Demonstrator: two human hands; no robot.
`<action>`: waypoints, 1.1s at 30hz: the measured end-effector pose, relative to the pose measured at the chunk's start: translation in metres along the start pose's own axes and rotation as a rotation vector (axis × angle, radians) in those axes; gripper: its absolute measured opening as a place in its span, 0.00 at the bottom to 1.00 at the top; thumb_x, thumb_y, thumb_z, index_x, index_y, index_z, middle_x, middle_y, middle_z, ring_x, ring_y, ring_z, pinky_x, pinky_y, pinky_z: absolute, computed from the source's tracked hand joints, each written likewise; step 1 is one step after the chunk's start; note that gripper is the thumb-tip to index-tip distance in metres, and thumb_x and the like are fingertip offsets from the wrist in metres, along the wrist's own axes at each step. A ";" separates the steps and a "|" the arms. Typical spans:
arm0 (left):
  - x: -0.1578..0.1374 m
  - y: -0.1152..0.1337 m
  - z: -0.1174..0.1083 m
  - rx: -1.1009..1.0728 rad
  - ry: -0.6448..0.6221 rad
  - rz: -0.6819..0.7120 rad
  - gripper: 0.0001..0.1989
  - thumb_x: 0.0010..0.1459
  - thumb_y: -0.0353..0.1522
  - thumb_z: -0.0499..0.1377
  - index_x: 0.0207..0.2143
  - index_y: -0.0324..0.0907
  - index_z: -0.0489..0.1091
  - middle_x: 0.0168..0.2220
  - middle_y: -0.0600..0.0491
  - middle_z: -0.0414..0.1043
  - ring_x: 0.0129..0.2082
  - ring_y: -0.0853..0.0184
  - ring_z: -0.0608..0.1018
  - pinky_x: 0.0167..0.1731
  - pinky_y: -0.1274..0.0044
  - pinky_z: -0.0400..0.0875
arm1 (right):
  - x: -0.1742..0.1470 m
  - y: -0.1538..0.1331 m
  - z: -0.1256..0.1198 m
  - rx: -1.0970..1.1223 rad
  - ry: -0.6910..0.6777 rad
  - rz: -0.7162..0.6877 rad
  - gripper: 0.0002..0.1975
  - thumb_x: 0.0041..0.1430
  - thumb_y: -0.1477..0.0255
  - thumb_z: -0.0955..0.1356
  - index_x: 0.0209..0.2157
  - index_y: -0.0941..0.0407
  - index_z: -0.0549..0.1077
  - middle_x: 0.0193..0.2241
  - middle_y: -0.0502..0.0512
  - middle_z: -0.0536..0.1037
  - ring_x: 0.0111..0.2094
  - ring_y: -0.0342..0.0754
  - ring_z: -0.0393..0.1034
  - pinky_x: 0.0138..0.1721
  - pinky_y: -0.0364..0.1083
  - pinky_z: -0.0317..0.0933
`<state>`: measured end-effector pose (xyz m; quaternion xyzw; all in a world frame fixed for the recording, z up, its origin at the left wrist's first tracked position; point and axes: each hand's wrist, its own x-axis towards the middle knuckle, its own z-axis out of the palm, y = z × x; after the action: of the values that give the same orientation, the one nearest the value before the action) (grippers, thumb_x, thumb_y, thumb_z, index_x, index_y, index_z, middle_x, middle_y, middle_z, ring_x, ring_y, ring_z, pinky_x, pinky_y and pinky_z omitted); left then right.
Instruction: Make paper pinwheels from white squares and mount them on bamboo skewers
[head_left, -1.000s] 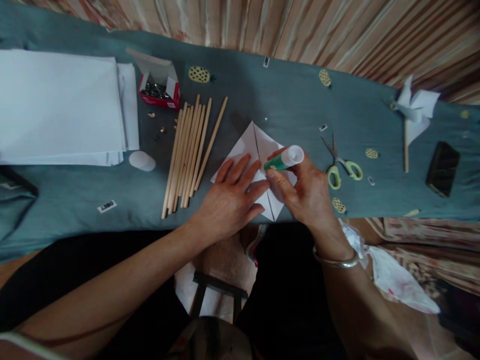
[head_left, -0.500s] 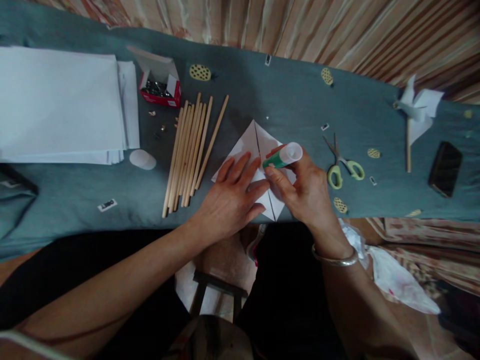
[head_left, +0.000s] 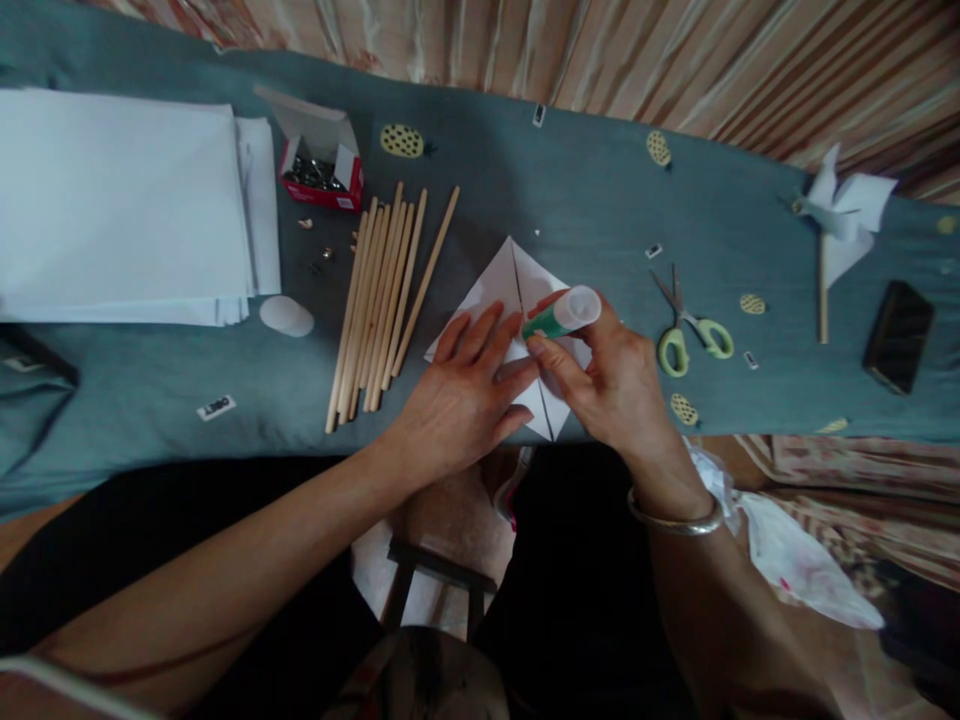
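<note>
A folded white paper square (head_left: 487,285) lies corner-up at the table's near edge, with dark gaps running from its top and bottom corners. My left hand (head_left: 465,385) rests on its left part, fingers spread and flat. In my right hand (head_left: 607,375) is a green and white glue stick (head_left: 559,315), gripped between thumb and fingers. It tilts with its far end up to the right, and its lower end is close to the middle of the paper. My fingers hide the glue tip, so contact cannot be made out.
Left of the paper lie several wooden sticks (head_left: 382,300), a white cap (head_left: 286,316), an open red box of metal pins (head_left: 319,180) and stacked white paper (head_left: 120,205). To the right are green-handled scissors (head_left: 690,325), a paper pinwheel (head_left: 840,215) and a phone (head_left: 898,336).
The glue stick has shifted very slightly left over the paper in my right hand. My left hand stays in place. The whole view has drifted a little.
</note>
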<state>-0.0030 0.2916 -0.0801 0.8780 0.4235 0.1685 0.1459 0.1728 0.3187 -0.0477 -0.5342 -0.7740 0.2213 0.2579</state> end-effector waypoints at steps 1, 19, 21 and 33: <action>0.000 0.000 0.000 0.000 0.001 0.000 0.24 0.58 0.38 0.61 0.56 0.41 0.65 0.66 0.39 0.55 0.67 0.47 0.55 0.63 0.52 0.51 | 0.000 0.000 0.000 0.001 0.000 -0.004 0.14 0.62 0.62 0.67 0.46 0.54 0.70 0.39 0.58 0.79 0.38 0.53 0.75 0.42 0.54 0.69; -0.001 -0.002 0.003 0.016 0.013 0.025 0.25 0.59 0.40 0.60 0.57 0.43 0.63 0.67 0.40 0.53 0.67 0.47 0.53 0.62 0.51 0.52 | -0.003 0.001 -0.010 -0.038 -0.037 -0.043 0.11 0.62 0.65 0.67 0.44 0.54 0.70 0.39 0.58 0.79 0.41 0.54 0.74 0.39 0.52 0.68; -0.001 -0.002 0.003 0.014 0.010 0.023 0.25 0.59 0.39 0.60 0.58 0.43 0.63 0.67 0.40 0.53 0.68 0.47 0.53 0.62 0.51 0.51 | -0.004 0.002 -0.010 -0.038 -0.037 -0.039 0.11 0.62 0.65 0.67 0.44 0.55 0.70 0.38 0.58 0.80 0.42 0.55 0.74 0.40 0.52 0.69; -0.001 -0.002 0.002 -0.002 0.003 0.015 0.25 0.59 0.38 0.60 0.58 0.45 0.64 0.67 0.42 0.54 0.67 0.46 0.53 0.62 0.51 0.51 | -0.004 0.006 -0.011 0.019 -0.013 0.016 0.14 0.61 0.59 0.67 0.45 0.51 0.71 0.38 0.56 0.79 0.42 0.56 0.74 0.44 0.55 0.68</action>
<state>-0.0038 0.2919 -0.0828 0.8809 0.4167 0.1712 0.1451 0.1853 0.3180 -0.0441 -0.5365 -0.7693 0.2343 0.2560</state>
